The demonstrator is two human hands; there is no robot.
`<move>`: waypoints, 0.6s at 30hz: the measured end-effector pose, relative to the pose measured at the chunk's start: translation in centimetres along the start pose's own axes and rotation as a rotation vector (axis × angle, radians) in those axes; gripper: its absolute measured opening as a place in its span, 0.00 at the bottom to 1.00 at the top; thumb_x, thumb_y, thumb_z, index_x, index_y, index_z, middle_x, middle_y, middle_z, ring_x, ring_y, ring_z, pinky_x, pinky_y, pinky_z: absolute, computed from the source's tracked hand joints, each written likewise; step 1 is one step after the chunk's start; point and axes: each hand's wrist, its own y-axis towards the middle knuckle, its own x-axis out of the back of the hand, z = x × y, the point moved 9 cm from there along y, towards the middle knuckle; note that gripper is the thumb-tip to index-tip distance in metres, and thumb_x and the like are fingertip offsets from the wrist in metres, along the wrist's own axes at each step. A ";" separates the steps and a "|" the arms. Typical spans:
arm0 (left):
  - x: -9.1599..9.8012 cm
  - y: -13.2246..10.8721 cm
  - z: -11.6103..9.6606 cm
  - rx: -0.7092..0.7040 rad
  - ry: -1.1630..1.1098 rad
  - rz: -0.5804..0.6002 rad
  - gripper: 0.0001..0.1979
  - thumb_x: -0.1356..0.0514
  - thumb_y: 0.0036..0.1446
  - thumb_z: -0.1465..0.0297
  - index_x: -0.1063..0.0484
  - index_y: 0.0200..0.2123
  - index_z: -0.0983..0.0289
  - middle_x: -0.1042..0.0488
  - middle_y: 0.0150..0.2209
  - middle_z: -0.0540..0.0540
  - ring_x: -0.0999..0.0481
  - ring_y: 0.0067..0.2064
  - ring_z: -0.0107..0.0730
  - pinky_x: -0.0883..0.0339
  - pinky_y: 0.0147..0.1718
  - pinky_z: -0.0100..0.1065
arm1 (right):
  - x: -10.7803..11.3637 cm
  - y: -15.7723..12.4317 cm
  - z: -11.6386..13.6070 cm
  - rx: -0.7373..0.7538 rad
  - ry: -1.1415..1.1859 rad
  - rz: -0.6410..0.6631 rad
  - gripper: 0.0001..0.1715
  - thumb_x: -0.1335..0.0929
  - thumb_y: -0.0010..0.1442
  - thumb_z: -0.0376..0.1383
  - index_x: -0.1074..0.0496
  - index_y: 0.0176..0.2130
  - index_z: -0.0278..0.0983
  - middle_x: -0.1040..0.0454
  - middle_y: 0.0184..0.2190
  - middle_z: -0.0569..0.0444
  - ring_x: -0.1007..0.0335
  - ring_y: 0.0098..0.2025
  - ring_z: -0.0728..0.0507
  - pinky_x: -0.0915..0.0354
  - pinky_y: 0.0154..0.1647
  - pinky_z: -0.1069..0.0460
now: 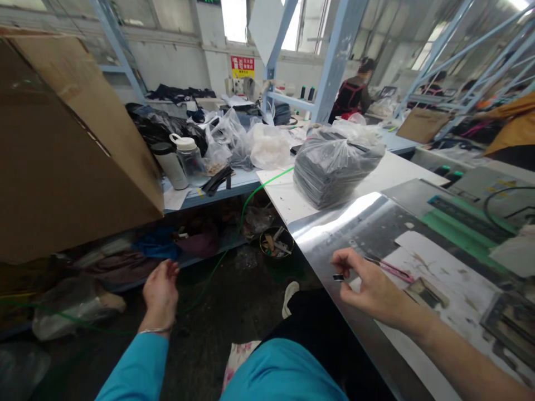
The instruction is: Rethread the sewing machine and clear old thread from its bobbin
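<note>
My right hand (370, 284) hovers over the edge of the metal tabletop (309, 234), its fingers curled in a pinch. At the fingertips is a small black piece (338, 277) with a pale edge, too small to name more closely. Beneath that hand, on the table, lie pink-handled tweezers (397, 272) and a white sheet (443, 273). My left hand (161, 292) hangs over the dark floor to the left, apart from the table. Its fingers are curled together and slightly blurred; whatever may be inside them is hidden.
A plastic-wrapped stack of dark pieces (330, 167) sits on the white board. A large cardboard box (71, 150) rises at left, beside a tumbler (171, 167) and a clear bottle (190, 161). A green cord (246, 203) crosses the gap. A co-worker (353, 92) sits farther back.
</note>
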 end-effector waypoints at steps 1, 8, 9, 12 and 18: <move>-2.0 -1.6 1.0 0.024 -0.005 0.055 0.10 0.38 0.60 0.66 0.29 0.30 0.67 0.27 0.27 0.48 0.31 0.22 0.22 0.40 0.21 0.24 | -0.2 0.2 0.4 0.004 0.007 0.002 0.19 0.38 0.50 0.27 0.37 0.43 0.39 0.33 0.33 0.57 0.33 0.35 0.47 0.35 0.37 0.51; -21.5 -22.5 5.5 0.415 -0.050 1.304 0.18 0.30 0.53 0.60 0.23 0.42 0.67 0.21 0.37 0.58 0.27 0.25 0.23 0.36 0.25 0.26 | -1.7 1.6 2.6 0.072 -0.002 0.005 0.20 0.37 0.50 0.27 0.37 0.44 0.38 0.32 0.32 0.57 0.32 0.33 0.47 0.36 0.34 0.53; -22.0 -23.5 5.5 0.433 -0.036 1.349 0.15 0.31 0.54 0.61 0.23 0.37 0.68 0.23 0.31 0.55 0.30 0.23 0.21 0.39 0.22 0.23 | -1.7 1.6 2.6 0.079 -0.005 0.002 0.20 0.37 0.50 0.27 0.37 0.44 0.38 0.32 0.32 0.57 0.33 0.33 0.48 0.36 0.34 0.53; -20.6 -19.7 4.9 0.420 -0.115 1.175 0.12 0.33 0.58 0.64 0.23 0.32 0.70 0.31 0.19 0.49 0.39 0.17 0.17 0.45 0.19 0.22 | -1.2 1.4 2.2 0.076 -0.027 -0.003 0.20 0.37 0.49 0.26 0.37 0.43 0.39 0.33 0.32 0.58 0.34 0.33 0.48 0.36 0.35 0.53; -3.0 -0.7 3.2 0.235 -0.234 0.018 0.13 0.50 0.66 0.79 0.32 0.30 0.67 0.30 0.23 0.49 0.30 0.22 0.18 0.33 0.25 0.18 | 0.4 0.0 0.0 0.038 -0.049 -0.027 0.20 0.38 0.50 0.27 0.38 0.44 0.39 0.33 0.33 0.57 0.33 0.34 0.47 0.35 0.37 0.52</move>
